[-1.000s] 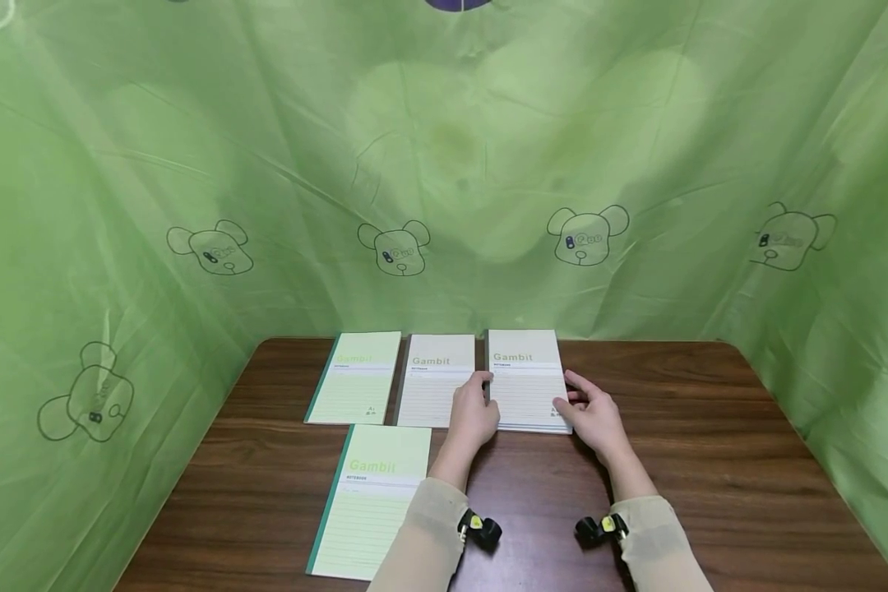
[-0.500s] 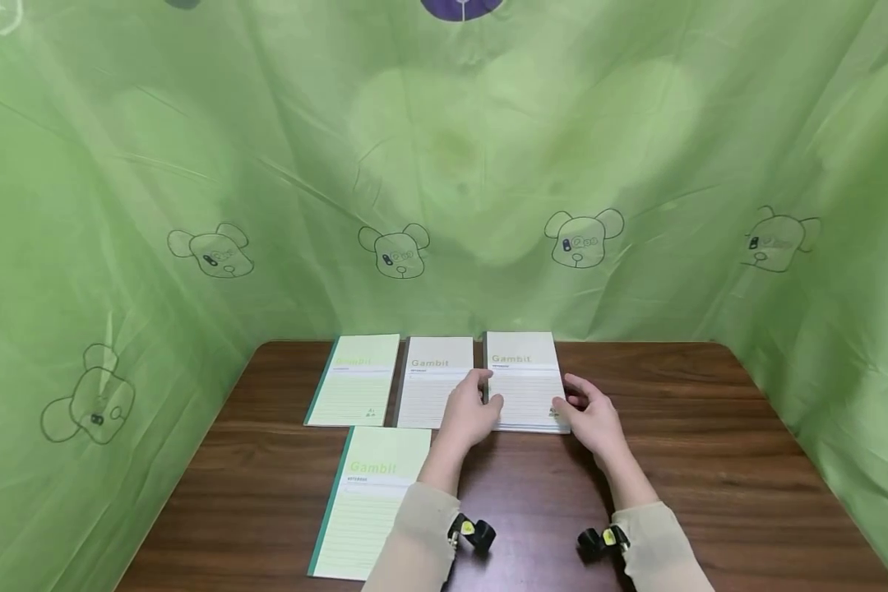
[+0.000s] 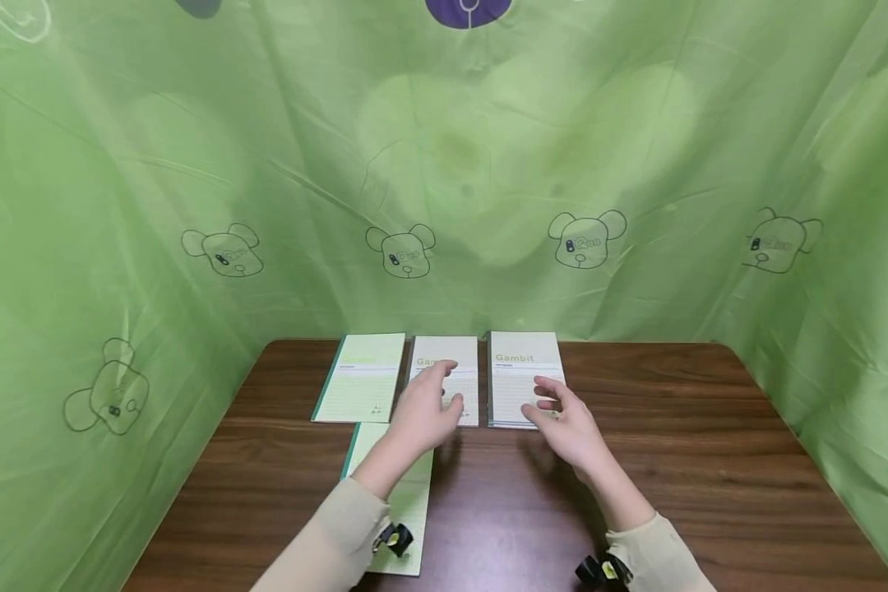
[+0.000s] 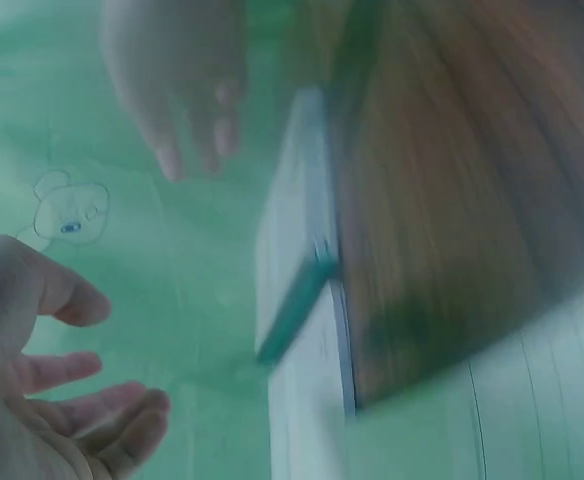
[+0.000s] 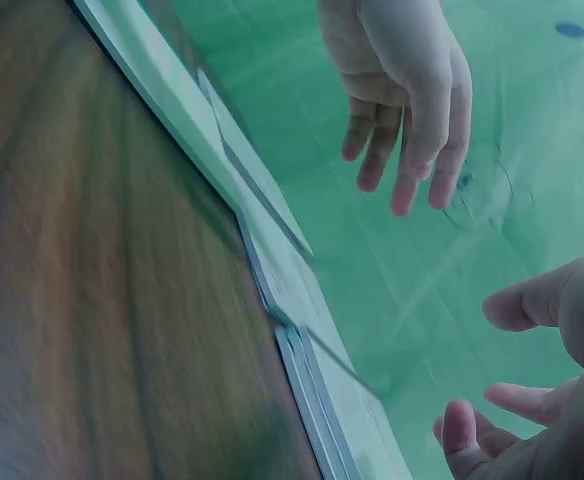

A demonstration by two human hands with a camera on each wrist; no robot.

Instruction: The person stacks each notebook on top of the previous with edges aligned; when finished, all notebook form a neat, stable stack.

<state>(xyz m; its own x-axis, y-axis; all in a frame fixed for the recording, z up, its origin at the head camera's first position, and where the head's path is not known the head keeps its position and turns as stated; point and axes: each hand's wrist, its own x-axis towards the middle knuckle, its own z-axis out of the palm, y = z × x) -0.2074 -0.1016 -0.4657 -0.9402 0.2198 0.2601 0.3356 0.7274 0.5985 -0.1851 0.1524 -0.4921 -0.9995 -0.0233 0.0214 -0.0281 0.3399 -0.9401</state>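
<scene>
My left hand [image 3: 423, 413] hovers over the middle notebook [image 3: 462, 353], a pale one with a grey spine and "Gambit" on its cover. Fingers and thumb are spread apart with nothing between them. Close over the lower right part of a pale notebook stack [image 3: 516, 390] is my right hand [image 3: 568, 426], its fingers loosely bent and holding nothing. Layered edges of that stack [image 5: 317, 405] show in the right wrist view. A green notebook [image 3: 358, 390] lies at the back left. Nearer me, another green notebook [image 3: 407, 518] is partly hidden by my left forearm.
The dark wooden table [image 3: 673, 460] has rounded back corners. A green curtain [image 3: 488, 164] printed with bear heads surrounds its back and sides. Each wrist carries a black camera strap, as on the right sleeve [image 3: 605, 569].
My left hand has lifted off the stack's left edge and moved left over the middle notebook. My right hand has drawn slightly left, off the stack's right edge. The notebooks stay put.
</scene>
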